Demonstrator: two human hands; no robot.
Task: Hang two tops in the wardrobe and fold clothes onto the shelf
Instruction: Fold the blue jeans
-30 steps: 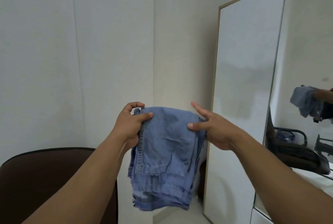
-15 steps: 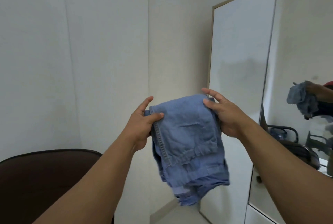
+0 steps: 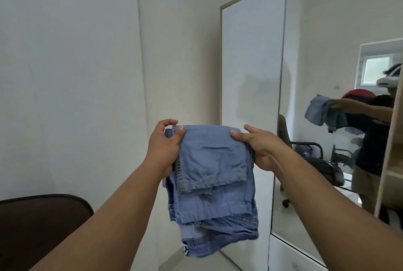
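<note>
Folded jeans point(image 3: 212, 174): centre frame, now squarer, hem hanging lower.
Left hand point(image 3: 162, 150): thumb-and-finger pinch on upper left edge.
Right hand point(image 3: 260, 150): thumb clamps upper right edge.
Wardrobe door point(image 3: 250, 70): just right; bare wall left.

I am stretching both arms forward at chest height. My left hand point(image 3: 162, 147) is pinching the folded denim garment point(image 3: 212, 181) at its upper left corner, thumb in front, fingers curled behind. My right hand point(image 3: 259, 149) is gripping the upper right corner, thumb on top.
</note>
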